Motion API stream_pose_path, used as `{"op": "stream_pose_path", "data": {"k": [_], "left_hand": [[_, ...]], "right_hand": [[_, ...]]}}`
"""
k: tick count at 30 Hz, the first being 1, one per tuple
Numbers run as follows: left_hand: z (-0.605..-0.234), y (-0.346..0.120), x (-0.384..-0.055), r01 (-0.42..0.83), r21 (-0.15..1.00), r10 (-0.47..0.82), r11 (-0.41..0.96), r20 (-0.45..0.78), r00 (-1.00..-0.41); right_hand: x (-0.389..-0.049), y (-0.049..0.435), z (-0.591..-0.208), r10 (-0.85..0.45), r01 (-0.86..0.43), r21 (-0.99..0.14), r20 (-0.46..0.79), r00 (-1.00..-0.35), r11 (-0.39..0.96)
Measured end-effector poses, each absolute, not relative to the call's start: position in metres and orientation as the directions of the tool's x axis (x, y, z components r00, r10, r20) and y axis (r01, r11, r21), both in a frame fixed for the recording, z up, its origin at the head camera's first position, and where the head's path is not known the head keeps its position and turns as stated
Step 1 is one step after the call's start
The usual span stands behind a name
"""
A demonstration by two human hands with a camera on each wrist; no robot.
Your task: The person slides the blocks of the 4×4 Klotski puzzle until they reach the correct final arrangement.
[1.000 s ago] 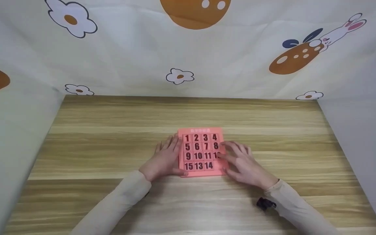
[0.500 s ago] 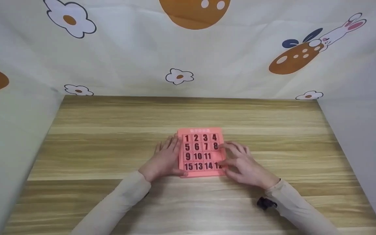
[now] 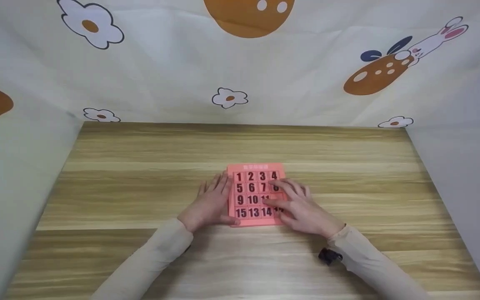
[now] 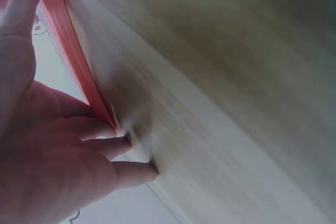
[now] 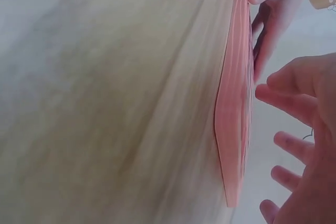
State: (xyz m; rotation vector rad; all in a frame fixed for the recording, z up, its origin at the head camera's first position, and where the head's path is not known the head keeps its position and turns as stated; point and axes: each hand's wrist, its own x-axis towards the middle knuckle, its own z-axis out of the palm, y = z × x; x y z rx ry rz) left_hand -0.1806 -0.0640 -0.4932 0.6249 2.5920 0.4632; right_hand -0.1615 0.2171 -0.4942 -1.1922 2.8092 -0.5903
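Observation:
In the head view a pink sliding number puzzle point(image 3: 256, 223) lies flat on the wooden table, rows of black-numbered tiles in its frame. The bottom row reads 15, 13, 14, then a partly covered 12. Along the puzzle's left side rests my left hand point(image 3: 209, 205), fingers straight against the edge and thumb at the near-left corner. My right hand point(image 3: 306, 210) reaches over the right side, fingers spread, one fingertip at the 11 tile and covering part of it. In the right wrist view the puzzle's side edge point(image 5: 231, 108) shows beside these loosely bent fingers.
The wooden table point(image 3: 140, 158) surrounds the puzzle. Pale patterned cloth point(image 3: 161, 71) hangs at the back and along both sides. A small black object point(image 3: 330, 256) sits by the right sleeve.
The 12 tile slid from the third row down to the bottom right corner, leaving a gap above it. Then my right hand moved left over the tiles. My left hand stayed put.

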Motion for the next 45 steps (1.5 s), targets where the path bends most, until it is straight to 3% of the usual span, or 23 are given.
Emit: {"op": "stream_pose_path", "data": {"k": [7, 13, 21, 31, 41, 45], "left_hand": [[-0.494, -0.064, -0.181, 0.343, 0.416, 0.489, 0.842, -0.322, -0.811], [-0.494, -0.063, -0.180, 0.345, 0.413, 0.487, 0.843, -0.314, -0.815], [-0.493, -0.063, -0.179, 0.371, 0.417, 0.511, 0.830, -0.298, -0.807], [-0.493, -0.064, -0.180, 0.346, 0.409, 0.486, 0.844, -0.313, -0.816], [-0.493, -0.065, -0.180, 0.372, 0.402, 0.504, 0.837, -0.299, -0.810], [-0.493, -0.065, -0.179, 0.377, 0.401, 0.508, 0.835, -0.296, -0.809]], "right_hand": [[-0.164, 0.226, -0.490, -0.591, -0.631, -0.329, 0.223, -0.775, 0.703], [-0.165, 0.217, -0.490, -0.628, -0.663, -0.327, 0.220, -0.746, 0.673], [-0.163, 0.197, -0.495, -0.719, -0.699, -0.325, 0.074, -0.691, 0.637], [-0.168, 0.203, -0.487, -0.633, -0.646, -0.352, 0.170, -0.755, 0.677], [-0.166, 0.169, -0.492, -0.765, -0.750, -0.264, 0.065, -0.641, 0.606], [-0.166, 0.166, -0.492, -0.776, -0.756, -0.260, 0.040, -0.629, 0.600]]}}
